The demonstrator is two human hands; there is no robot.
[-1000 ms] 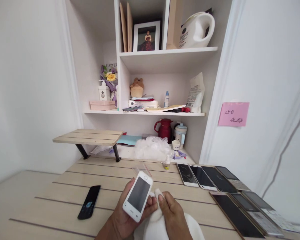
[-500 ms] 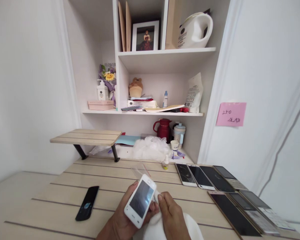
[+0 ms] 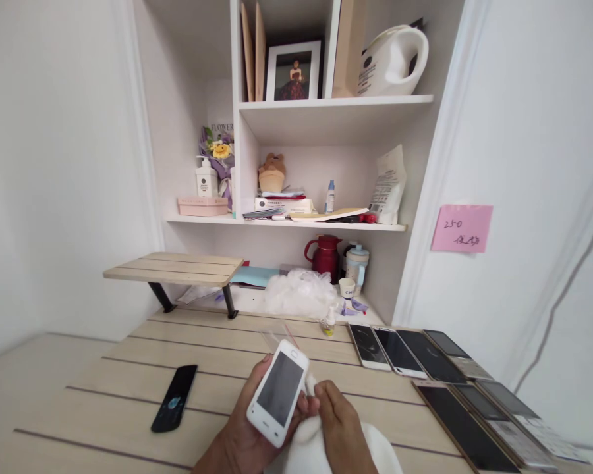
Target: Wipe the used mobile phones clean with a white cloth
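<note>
A white smartphone (image 3: 279, 390) with a grey screen lies tilted in my left hand (image 3: 244, 421), whose fingers wrap round its edges. My right hand (image 3: 343, 424) is closed on a white cloth (image 3: 306, 454). A bunched end of that cloth touches the phone's right edge. Most of the cloth hangs below my hands, partly hidden by them. Behind the phone lies a clear plastic bag (image 3: 273, 336). To the left, a black phone (image 3: 174, 399) rests on the slatted table.
Several phones lie in rows at the right, among them a white-framed one (image 3: 368, 346) and a gold-edged one (image 3: 462, 424). A small spray bottle (image 3: 329, 322) stands near the back. A raised wooden stand (image 3: 175, 266) is at the left. White shelves (image 3: 326, 105) rise behind.
The view has shifted slightly. The phone stays in my left hand, its screen now without the bright reflection. My right hand still grips the cloth at the phone's right edge.
</note>
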